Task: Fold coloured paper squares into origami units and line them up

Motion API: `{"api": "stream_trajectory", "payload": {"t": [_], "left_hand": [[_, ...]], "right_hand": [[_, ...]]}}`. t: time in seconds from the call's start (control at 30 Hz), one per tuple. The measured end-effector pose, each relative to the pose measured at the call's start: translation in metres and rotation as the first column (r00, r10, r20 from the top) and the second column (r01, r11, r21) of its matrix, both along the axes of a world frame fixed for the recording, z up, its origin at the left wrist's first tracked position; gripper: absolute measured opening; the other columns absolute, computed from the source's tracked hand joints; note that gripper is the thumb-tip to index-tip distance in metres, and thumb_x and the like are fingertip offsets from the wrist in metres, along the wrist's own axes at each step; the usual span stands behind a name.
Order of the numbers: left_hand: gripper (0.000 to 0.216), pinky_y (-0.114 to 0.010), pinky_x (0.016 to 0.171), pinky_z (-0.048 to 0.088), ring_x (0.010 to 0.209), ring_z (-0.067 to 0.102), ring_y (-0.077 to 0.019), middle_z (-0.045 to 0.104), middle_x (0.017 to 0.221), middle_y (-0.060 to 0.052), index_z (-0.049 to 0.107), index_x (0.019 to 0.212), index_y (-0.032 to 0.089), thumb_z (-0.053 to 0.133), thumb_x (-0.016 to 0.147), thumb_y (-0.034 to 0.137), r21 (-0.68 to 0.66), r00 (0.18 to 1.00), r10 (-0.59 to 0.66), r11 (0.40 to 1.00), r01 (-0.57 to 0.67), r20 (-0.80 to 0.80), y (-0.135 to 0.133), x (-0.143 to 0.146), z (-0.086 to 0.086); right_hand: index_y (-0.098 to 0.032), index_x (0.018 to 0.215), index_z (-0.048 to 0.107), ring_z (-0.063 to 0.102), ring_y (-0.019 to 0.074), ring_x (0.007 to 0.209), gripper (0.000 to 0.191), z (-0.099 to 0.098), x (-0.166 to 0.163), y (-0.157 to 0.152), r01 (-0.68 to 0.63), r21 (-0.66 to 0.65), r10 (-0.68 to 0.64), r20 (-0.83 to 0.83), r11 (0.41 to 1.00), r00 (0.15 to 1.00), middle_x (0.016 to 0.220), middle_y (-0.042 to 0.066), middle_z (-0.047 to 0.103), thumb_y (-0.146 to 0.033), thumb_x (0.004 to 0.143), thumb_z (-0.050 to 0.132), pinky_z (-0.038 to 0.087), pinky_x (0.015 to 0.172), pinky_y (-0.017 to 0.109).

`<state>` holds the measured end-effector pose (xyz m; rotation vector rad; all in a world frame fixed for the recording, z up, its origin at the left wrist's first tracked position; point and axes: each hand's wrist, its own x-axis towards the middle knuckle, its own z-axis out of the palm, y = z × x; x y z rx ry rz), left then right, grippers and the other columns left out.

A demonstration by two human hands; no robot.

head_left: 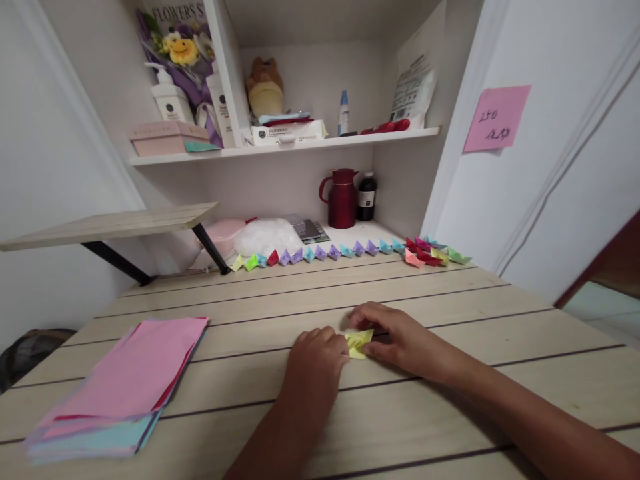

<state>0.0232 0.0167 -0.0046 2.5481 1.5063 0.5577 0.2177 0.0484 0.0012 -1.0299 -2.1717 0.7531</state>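
Note:
A small piece of folded yellow paper (358,343) is between my two hands, just above or on the wooden tabletop. My left hand (320,353) is closed round its left end, with the thumb mostly hidden. My right hand (393,337) curves round the right end, its thumb touching the paper and its index finger bent above it. Behind them, a long row of small folded paper boats (334,252) in purple, blue, yellow, green and red runs along the back of the table. More boats (425,256) cluster at the row's right end.
At the left lies a stack of pink and blue paper sheets (130,367). A raised wooden stand (115,223) on black legs is at the back left. Behind the row are a plastic bag (267,237), a red jug (343,200) and a dark bottle (367,197), beneath a loaded shelf (300,145).

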Motion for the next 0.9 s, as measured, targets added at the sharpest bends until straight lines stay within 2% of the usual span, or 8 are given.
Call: {"api": "stream_trajectory", "payload": {"t": [0.23, 0.37, 0.6, 0.77, 0.9], "left_hand": [[0.007, -0.030, 0.074, 0.036, 0.082, 0.055, -0.0170, 0.063, 0.085, 0.001, 0.061, 0.082, 0.021, 0.056, 0.087, 0.020, -0.013, 1.000, -0.024, 1.000, 0.024, 0.011, 0.000, 0.003, -0.007], [0.009, -0.031, 0.075, 0.037, 0.083, 0.056, -0.0174, 0.064, 0.086, 0.001, 0.061, 0.083, 0.021, 0.054, 0.088, 0.019, -0.013, 0.999, -0.034, 0.999, 0.034, 0.014, -0.001, 0.005, -0.008], [0.016, -0.034, 0.080, 0.037, 0.085, 0.059, -0.0181, 0.065, 0.087, -0.001, 0.062, 0.082, 0.020, 0.049, 0.090, 0.016, -0.026, 0.999, -0.016, 1.000, 0.015, -0.033, -0.001, 0.013, -0.004], [0.013, -0.035, 0.079, 0.037, 0.087, 0.059, -0.0203, 0.066, 0.090, -0.002, 0.062, 0.085, 0.020, 0.050, 0.090, 0.018, -0.010, 0.996, 0.015, 1.000, -0.016, -0.092, 0.001, 0.018, -0.005], [0.010, -0.033, 0.078, 0.037, 0.085, 0.058, -0.0187, 0.065, 0.088, -0.001, 0.061, 0.084, 0.020, 0.052, 0.087, 0.016, -0.047, 0.999, 0.038, 0.998, -0.038, -0.009, 0.000, 0.017, -0.003]], "right_hand": [[-0.022, 0.085, 0.062, 0.057, 0.0200, 0.105, 0.019, -0.001, -0.003, -0.001, -0.020, 0.094, 0.012, 0.083, 0.995, 0.997, 0.107, 0.005, 0.063, -0.005, 0.075, 0.058, 0.044, 0.090, 0.032], [-0.021, 0.080, 0.063, 0.060, 0.0193, 0.100, 0.014, -0.002, -0.004, 0.000, -0.010, 0.119, -0.006, 0.141, 0.993, 0.990, 0.104, 0.004, 0.065, -0.008, 0.079, 0.057, 0.045, 0.087, 0.032], [-0.024, 0.082, 0.069, 0.061, 0.0209, 0.096, 0.016, -0.004, -0.006, 0.002, -0.030, 0.306, -0.067, 0.302, 0.952, 0.951, 0.108, 0.003, 0.067, -0.013, 0.082, 0.057, 0.042, 0.087, 0.037], [-0.021, 0.080, 0.068, 0.061, 0.0217, 0.095, 0.015, -0.004, -0.011, 0.005, -0.048, 0.314, -0.063, 0.334, 0.948, 0.940, 0.099, 0.005, 0.069, -0.010, 0.078, 0.059, 0.042, 0.086, 0.036], [-0.021, 0.078, 0.067, 0.060, 0.0219, 0.095, 0.011, -0.006, -0.011, 0.007, -0.044, 0.240, -0.023, 0.269, 0.970, 0.963, 0.095, 0.005, 0.069, -0.012, 0.079, 0.060, 0.043, 0.086, 0.036]]}}
